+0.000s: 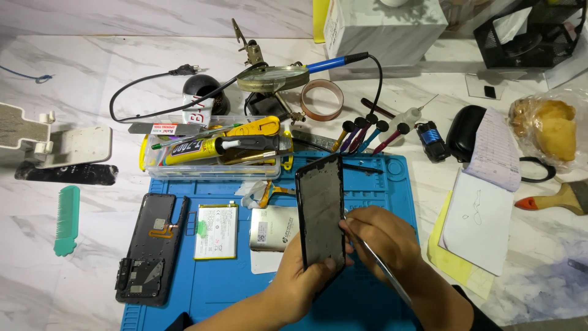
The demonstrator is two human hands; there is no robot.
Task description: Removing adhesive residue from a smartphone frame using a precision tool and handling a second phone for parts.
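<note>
Left hand [306,279] grip closed round the lower edge of a black phone frame [320,211] held upright, right hand [383,239] grip pinching thin metal tweezers [383,266] against its side, blue mat [373,178] beneath, battery [215,232] and phone back [150,248] further left, marble worktop [61,288] beyond.

I see the desk [73,92] lit brightly and evenly from overhead, and the white marble near its far edge looks almost washed out. Shadows are soft and short: a faint one lies under the cord [147,86], a darker one beneath the box [386,27]. The lens [272,78] catches a pale glare. Focus is sharp throughout, with slight bending toward the corners.
</note>
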